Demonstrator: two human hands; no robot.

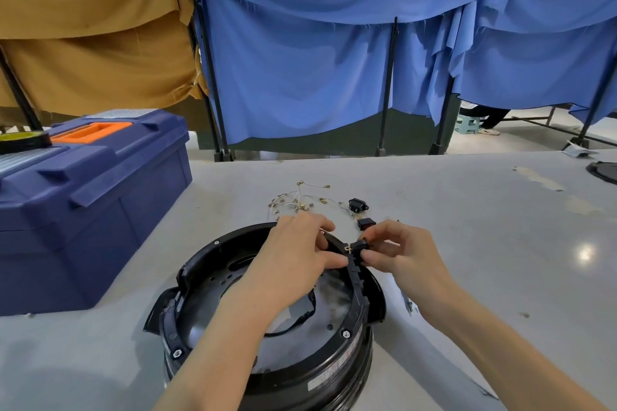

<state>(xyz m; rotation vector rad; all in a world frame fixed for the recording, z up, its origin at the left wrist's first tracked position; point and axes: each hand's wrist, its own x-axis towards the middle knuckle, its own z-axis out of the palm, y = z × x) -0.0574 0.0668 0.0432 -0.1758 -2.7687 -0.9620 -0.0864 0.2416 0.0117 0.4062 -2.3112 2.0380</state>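
Head view showed a black appliance base [334, 374] on the table [467, 227], with a small black switch [359, 246] at its rim, one o'clock. The right hand [404, 253] had its fingers [374, 257] clamped on the switch. The left hand [297, 253] had its fingers curled around the rim just beside it. Loose wires [300, 202] lay at twelve o'clock.

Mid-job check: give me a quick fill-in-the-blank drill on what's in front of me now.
1. The right hand pinches the small part at the rim of the ____ cooker housing.
2. The blue toolbox has an ____ handle.
3. The toolbox stands to the housing's ____.
Answers: black; orange; left.
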